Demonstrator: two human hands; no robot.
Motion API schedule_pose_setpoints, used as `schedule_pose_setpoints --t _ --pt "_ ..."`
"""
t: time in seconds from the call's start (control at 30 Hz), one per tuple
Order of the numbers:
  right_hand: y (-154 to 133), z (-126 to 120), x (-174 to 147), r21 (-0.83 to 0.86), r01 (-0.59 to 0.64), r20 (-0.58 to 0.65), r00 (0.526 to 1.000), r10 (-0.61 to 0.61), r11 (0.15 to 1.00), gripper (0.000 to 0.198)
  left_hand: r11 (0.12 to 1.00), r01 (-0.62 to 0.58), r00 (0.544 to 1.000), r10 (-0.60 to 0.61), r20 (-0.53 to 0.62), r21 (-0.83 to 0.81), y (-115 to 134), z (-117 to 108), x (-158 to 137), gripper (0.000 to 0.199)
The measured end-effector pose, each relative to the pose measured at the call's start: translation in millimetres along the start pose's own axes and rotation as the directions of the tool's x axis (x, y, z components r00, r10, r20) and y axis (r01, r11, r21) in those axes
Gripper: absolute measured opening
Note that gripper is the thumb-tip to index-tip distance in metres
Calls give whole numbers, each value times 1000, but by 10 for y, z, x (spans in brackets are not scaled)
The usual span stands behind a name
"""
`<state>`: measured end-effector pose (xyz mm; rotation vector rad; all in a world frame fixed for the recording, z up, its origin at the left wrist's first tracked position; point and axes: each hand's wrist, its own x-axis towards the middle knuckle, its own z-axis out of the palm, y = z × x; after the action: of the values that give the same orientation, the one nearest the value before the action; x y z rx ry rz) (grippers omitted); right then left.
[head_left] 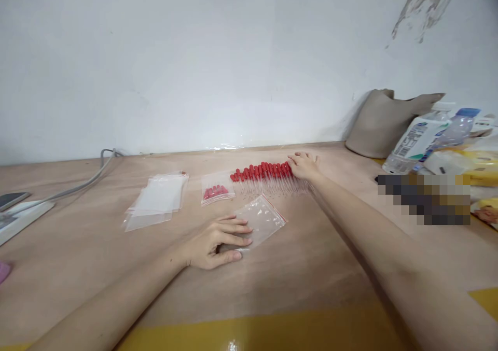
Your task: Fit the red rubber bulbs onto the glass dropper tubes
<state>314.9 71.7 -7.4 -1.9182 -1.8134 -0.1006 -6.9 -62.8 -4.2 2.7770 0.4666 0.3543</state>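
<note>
My left hand (221,241) lies flat with fingers spread on a clear zip bag (264,216), which shows nothing inside. Its red-striped zip edge points to the upper right. Farther back, my right hand (304,166) reaches the right end of a row of droppers (261,171) with red bulbs and thin clear stems. Its fingers are apart and touch the last red bulbs; I see nothing lifted in them. Left of the row rests another zip bag (218,190) with several red-bulbed pieces inside. A stack of clear zip bags (157,198) lies farther left.
A grey cable (89,181) crosses the left side, near a phone (13,200) and a white object (27,219). A beige bag (381,125), plastic bottles (420,138) and yellow packaging (482,167) stand at the right. A white wall (194,66) bounds the brown-covered table (303,278).
</note>
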Motion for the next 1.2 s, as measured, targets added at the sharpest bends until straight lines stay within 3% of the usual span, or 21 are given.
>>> schedule_pose_setpoints --t 0.17,0.33,0.43,0.53,0.63,0.7,0.77,0.8,0.87,1.0,1.2 --pt "4 39 146 158 -78 87 994 65 984 24 999 -43 974 40 -224 -9 -22 65 -8 32" --pt "-25 -148 134 266 -119 83 991 100 957 22 999 47 981 -41 -190 26 6 42 -21 36" --pt "-33 -386 -47 409 -36 32 999 25 912 25 997 63 985 -56 -163 41 11 33 -27 37" --pt "-29 -568 -337 682 165 -166 984 -68 713 30 997 59 991 -52 -126 49 0 36 -21 39" --pt "-21 -526 -558 736 212 -270 963 -9 643 34 996 62 992 -55 -111 61 -13 47 -5 39" --pt "-15 -370 -605 788 147 -235 970 70 598 36 997 49 992 -41 -122 68 -18 54 5 38" --pt "-9 -172 -589 867 0 -113 974 196 499 34 997 39 992 -31 -123 67 -17 56 12 38" --pt "-5 -81 -570 897 -69 -63 957 282 436 33 997 38 992 -30 -119 65 -15 55 14 38" --pt "6 56 -534 913 -106 -37 941 337 395 32 997 41 993 -35 -109 59 -11 51 15 39" --pt "23 103 -518 928 -77 -62 933 354 366 32 998 30 994 -24 -108 50 -21 48 14 39" --pt "-62 -121 -631 981 -2 -78 910 407 192 33 998 30 995 -25 -93 54 -43 53 8 40"
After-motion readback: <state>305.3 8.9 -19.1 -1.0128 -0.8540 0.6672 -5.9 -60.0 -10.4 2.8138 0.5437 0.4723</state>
